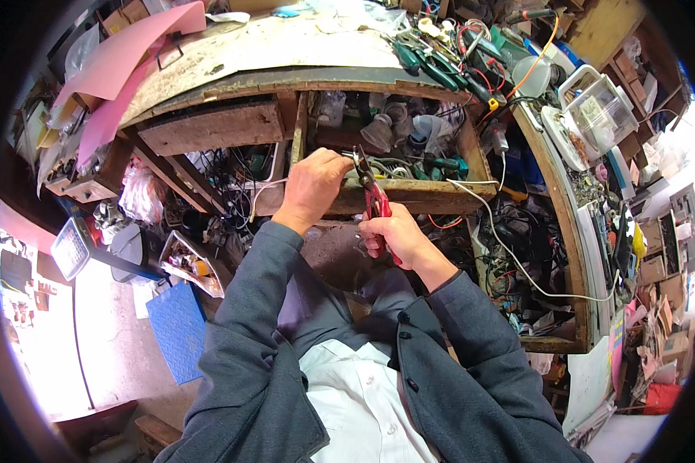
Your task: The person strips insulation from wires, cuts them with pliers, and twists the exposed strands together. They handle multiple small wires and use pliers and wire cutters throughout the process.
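Head view: your right hand [398, 235] clamps its fingers round red-handled pliers [378, 202]; left hand [314, 187] curled, can't tell its grip. Keep fingertips clear of the jaws.

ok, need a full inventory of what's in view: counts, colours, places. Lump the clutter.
Pliers: one, red-handled, in the right hand
Open drawer: one, brown wood, beyond the hands, filled with mixed parts
Workbench top: one, tan, across the upper middle
Green-handled tools: several, upper right of the bench
Pink sheets: at least two, upper left
Clear plastic box: one, upper right
Blue panel: one, on the floor at left
Loose clutter: uncountable, mixed colours, all around
Jacket: one, dark grey, on the person
Shirt: one, white, under the jacket
Left hand: one, bare, near the pliers' tips
Right hand: one, bare, around the red handles
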The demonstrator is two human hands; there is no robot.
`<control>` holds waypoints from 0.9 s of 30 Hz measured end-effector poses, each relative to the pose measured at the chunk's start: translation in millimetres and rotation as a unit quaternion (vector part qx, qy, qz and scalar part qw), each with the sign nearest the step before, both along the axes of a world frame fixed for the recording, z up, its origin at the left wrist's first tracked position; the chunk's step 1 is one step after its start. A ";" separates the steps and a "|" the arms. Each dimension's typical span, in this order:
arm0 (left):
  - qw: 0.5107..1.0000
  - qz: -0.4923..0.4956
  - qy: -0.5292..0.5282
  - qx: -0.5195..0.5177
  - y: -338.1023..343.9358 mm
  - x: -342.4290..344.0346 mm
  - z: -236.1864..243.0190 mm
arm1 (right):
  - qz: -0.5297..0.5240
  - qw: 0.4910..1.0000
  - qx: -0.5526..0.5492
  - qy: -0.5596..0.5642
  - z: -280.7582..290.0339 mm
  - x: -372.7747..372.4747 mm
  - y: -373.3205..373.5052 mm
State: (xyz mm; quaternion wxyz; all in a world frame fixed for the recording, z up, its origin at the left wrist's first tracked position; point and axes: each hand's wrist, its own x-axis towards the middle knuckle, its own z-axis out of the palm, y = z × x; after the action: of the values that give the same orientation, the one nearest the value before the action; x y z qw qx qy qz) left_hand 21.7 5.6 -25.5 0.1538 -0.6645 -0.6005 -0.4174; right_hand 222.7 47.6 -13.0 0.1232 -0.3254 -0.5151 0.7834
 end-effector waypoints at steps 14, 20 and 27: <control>1.000 -0.002 -0.020 -0.006 -2.0 2.1 2.2 | -0.006 1.000 0.001 -0.005 4.7 1.5 -1.7; 0.999 -0.012 -0.042 0.006 -2.1 2.1 3.0 | -0.012 0.995 -0.096 -0.031 18.6 3.3 -0.3; 0.999 -0.017 -0.047 0.004 -0.3 -0.3 3.5 | -0.027 0.997 0.038 -0.067 -4.9 -1.8 0.2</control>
State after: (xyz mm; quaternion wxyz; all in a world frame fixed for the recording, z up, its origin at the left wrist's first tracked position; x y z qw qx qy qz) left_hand 21.4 5.3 -21.9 0.1207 -0.6539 -0.5937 -0.4532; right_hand 221.0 47.9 -17.9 0.1218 -0.3858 -0.5423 0.7364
